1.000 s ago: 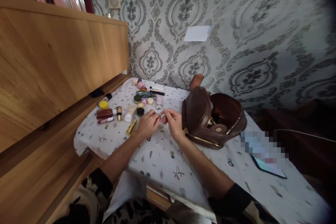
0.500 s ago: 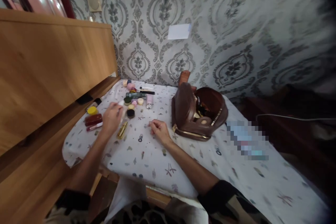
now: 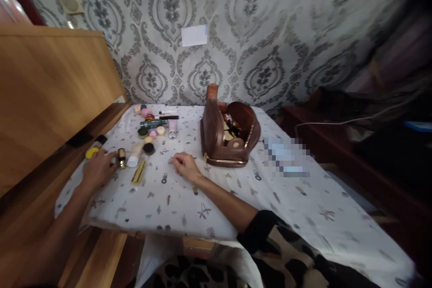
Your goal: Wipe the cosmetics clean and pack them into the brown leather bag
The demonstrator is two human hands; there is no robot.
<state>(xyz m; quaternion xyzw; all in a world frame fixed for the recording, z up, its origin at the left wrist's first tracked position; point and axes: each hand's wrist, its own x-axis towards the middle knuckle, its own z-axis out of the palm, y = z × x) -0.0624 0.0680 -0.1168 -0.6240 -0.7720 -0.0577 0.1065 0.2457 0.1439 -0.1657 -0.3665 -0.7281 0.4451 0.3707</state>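
My left hand (image 3: 98, 168) is low over the table's left end, its fingers bent and apart beside a yellow lid (image 3: 92, 152). What lies under its palm is hidden. Just right of its fingertips stands a gold-and-black lipstick tube (image 3: 122, 159). Beyond that are a cream squeeze tube (image 3: 135, 154) with a white cap and a shiny gold tube (image 3: 138, 173) lying flat. Loosely curled, my right hand (image 3: 185, 166) rests on the patterned cloth (image 3: 184, 198), with nothing visible in it. An unzipped brown leather bag (image 3: 222, 137) stands to its right, small items inside.
Small jars, a green bottle (image 3: 153, 123), a pink tube (image 3: 173, 128) and a black pencil (image 3: 170, 117) cluster at the back left. A wooden cabinet (image 3: 60, 85) borders the left side. A blurred-out flat object (image 3: 286, 155) lies right of the bag; a patterned wall stands behind.
My left hand has moved left from beside the small jars, and the cream tube now lies on the cloth. My right hand stays curled in place. The view has turned right.
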